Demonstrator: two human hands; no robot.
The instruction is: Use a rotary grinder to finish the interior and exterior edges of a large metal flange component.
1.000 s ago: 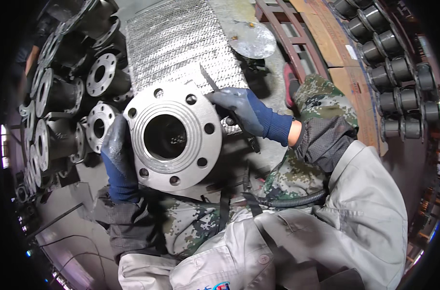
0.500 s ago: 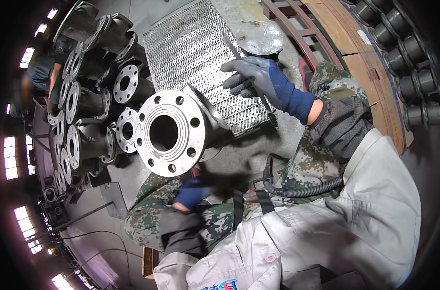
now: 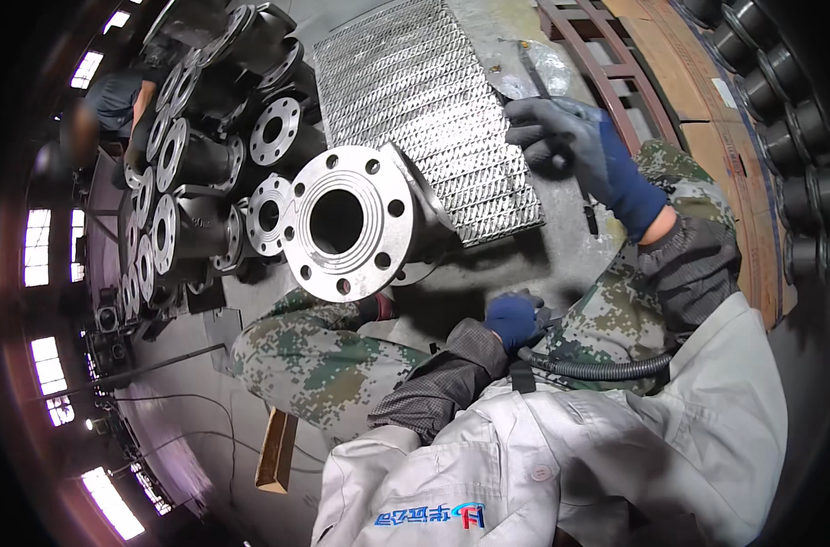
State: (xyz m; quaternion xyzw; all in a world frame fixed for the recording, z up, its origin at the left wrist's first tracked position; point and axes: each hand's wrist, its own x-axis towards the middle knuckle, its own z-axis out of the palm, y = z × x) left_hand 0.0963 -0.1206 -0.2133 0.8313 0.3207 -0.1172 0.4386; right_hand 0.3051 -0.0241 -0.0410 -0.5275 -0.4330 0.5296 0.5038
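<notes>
My right hand [image 3: 565, 141], in a grey-and-blue work glove, is raised over the right edge of a silvery expanded-metal mesh sheet [image 3: 415, 100]. Its fingers are curled around a long, thin dark bar [image 3: 535, 71], which sticks out above and below the glove; its exact kind is unclear. My left hand [image 3: 513, 319], gloved alike, is low between my knees beside a black corrugated hose [image 3: 606, 366]. Its fingers are mostly hidden, and I cannot tell whether they touch the hose. In front of me stands a grey metal flanged valve body [image 3: 378, 219], its ring of bolt holes facing me.
Several similar flanged bodies [image 3: 196, 150] are stacked at the left, where another person [image 3: 114, 105] bends over. Cardboard boxes [image 3: 706, 118] and a reddish-brown metal frame [image 3: 606, 68] are on the right. Dark cylindrical parts [image 3: 798, 164] line the far right. A wooden piece [image 3: 276, 447] lies lower left.
My left hand has swung right from below the flanged body to beside the hose. My right hand, still on the bar, has shifted right in the picture as the whole view moved.
</notes>
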